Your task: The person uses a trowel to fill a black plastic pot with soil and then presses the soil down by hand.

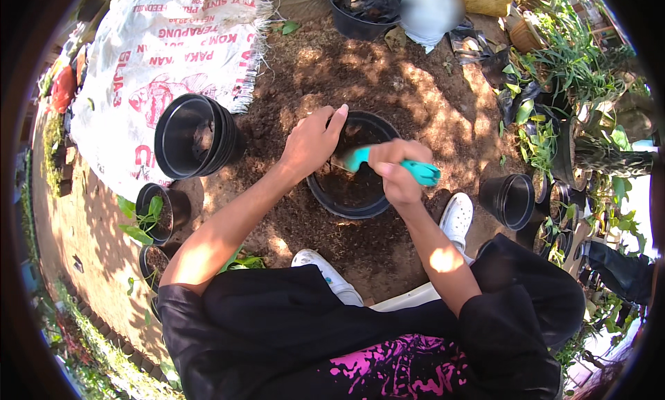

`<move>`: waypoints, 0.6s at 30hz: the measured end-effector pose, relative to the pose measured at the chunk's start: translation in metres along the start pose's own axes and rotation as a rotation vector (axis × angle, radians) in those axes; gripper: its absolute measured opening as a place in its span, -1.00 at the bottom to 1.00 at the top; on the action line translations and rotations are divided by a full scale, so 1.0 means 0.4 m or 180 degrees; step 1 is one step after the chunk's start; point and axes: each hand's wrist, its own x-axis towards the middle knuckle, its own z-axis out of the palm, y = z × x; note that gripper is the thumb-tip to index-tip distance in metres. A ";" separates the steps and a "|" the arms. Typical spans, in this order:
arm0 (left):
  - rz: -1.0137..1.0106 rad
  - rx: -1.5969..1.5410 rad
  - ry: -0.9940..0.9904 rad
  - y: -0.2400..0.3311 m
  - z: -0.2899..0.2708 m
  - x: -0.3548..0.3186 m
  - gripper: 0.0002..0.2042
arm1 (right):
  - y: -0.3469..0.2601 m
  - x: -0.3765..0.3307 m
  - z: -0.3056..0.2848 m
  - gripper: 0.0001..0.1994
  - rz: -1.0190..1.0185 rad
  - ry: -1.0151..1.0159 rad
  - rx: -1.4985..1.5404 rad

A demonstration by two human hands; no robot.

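Observation:
A wide round black pot (350, 211) with dark soil inside stands on the ground between my feet. At its upper left rim is my left hand (313, 140), its fingers curled over the edge and partly hidden. My right hand (402, 168) is wrapped round the teal handle of a small hand trowel (421, 172). The trowel's head points left, down into the pot; it is blurred, and its tip cannot be made out against the soil.
A stack of black pots (190, 140) stands left, by a white printed sack (173, 47). Small potted plants (163, 211) sit below it. More empty black pots (509, 200) and plants are at right. A black bucket (360, 19) stands at the far side. White clogs (457, 220) flank the pot.

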 end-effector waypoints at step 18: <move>-0.0118 0.0059 -0.0076 0.011 -0.009 -0.010 -0.42 | -0.216 0.075 0.025 -0.71 0.0137 -0.0465 -0.0318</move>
